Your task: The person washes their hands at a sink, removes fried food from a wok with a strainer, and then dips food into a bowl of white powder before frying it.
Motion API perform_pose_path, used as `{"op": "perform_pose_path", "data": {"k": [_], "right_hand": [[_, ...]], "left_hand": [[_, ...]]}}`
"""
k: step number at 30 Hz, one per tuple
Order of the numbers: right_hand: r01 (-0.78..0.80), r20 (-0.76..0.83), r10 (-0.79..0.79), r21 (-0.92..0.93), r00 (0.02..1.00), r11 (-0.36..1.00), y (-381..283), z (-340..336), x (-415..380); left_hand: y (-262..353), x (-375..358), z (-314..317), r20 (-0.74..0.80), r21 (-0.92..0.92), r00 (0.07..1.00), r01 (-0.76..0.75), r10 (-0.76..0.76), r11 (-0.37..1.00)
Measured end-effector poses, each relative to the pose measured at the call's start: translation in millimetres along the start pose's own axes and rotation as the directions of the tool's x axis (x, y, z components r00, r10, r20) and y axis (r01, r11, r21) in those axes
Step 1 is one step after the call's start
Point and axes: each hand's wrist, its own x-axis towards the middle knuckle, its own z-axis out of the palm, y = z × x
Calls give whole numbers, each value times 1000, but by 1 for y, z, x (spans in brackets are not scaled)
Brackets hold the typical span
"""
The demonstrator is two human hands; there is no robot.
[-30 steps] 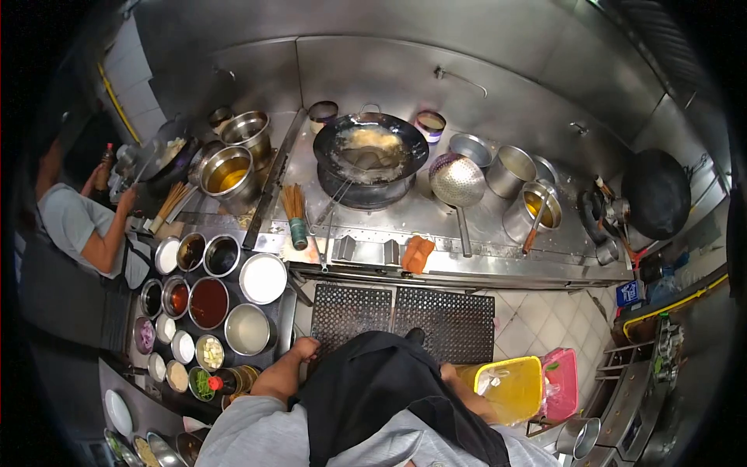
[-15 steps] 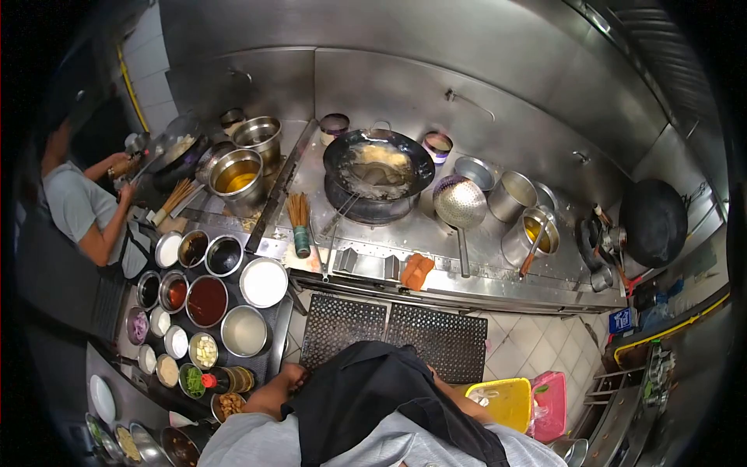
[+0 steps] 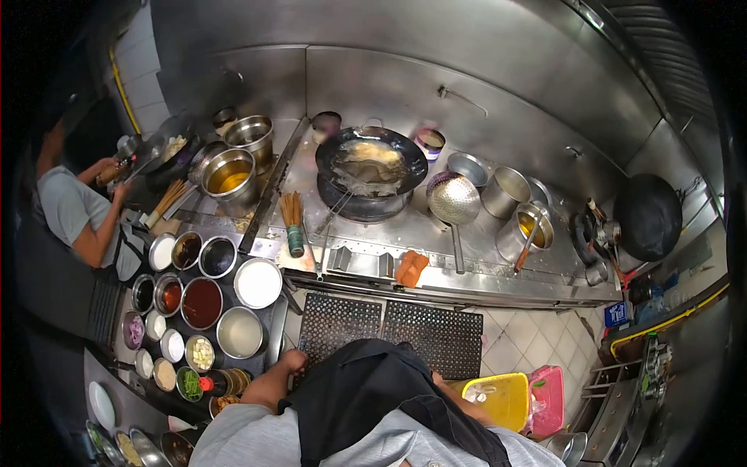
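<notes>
My left hand (image 3: 293,361) hangs low at the left side of my black apron (image 3: 354,397), fingers mostly hidden. Nearest to it are a steel bowl of pale liquid (image 3: 240,333) and a red-capped bottle (image 3: 226,382). On the right only my forearm (image 3: 464,403) shows; the apron covers that hand. Ahead of me a black wok (image 3: 411,176) sits on the burner, with bubbling oil and pale yellow food (image 3: 372,152) in it. A long-handled tool (image 3: 330,226) leans at its front left. A perforated skimmer (image 3: 454,204) lies to its right.
Sauce and ingredient bowls (image 3: 202,303) crowd the left counter. A bamboo brush (image 3: 292,226) and orange cloth (image 3: 412,268) lie along the stove. Another person (image 3: 74,206) works at a wok far left. Yellow (image 3: 510,397) and pink bins (image 3: 552,397) stand at my right.
The view has shifted slightly, so the stove and bowls sit a little further left. My left hand has moved up a little beside the apron.
</notes>
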Motion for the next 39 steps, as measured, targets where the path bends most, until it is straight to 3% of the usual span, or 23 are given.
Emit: {"op": "perform_pose_path", "data": {"k": [2,9,12,15,16,18,23,25,26,27,29,30,32,33,35,39], "right_hand": [[-17,8,17,-4,1000,1000,2,2,1],[-47,29,48,-24,998,999,5,11,7],[-57,40,58,-39,998,998,8,13,7],[-58,41,60,-53,997,997,4,13,5],[-58,45,61,-58,997,997,3,12,6],[-49,53,53,-81,997,996,-2,12,8],[1,72,9,-142,997,990,-6,15,11],[100,263,-30,-254,964,962,23,37,52],[214,445,-43,-341,894,915,42,50,70],[215,448,-43,-342,893,915,49,56,71],[115,241,-58,-228,969,967,55,62,72],[115,244,-58,-227,968,967,44,56,61],[-35,70,41,-86,997,996,11,35,30],[-66,51,69,-62,996,996,-1,30,21],[-82,54,86,-66,995,994,-1,32,22],[-93,86,102,-105,991,990,16,48,36]], "left_hand": [[19,1,-3,-48,-225,985,150,-165,963],[33,5,-7,30,-251,993,119,-115,961],[31,-3,0,24,-177,985,174,-173,969],[7,-3,10,-23,-264,970,227,-241,938],[-10,6,10,-10,-129,996,91,-93,987],[-43,19,15,21,1,999,-47,47,999],[-71,22,22,26,-25,991,-128,128,992],[-64,14,23,32,-17,995,-99,99,995],[-56,8,23,34,-10,997,-75,76,997],[-48,3,23,36,-3,998,-52,52,999],[-28,-8,19,27,-6,998,56,-56,998],[-17,-14,17,24,-6,995,93,-93,996],[-2,-24,13,22,-53,989,146,-145,988],[3,-28,14,21,-53,989,150,-149,987],[10,-34,15,-50,-229,972,211,-228,950],[-2,-24,15,0,-183,974,224,-228,957]]}}
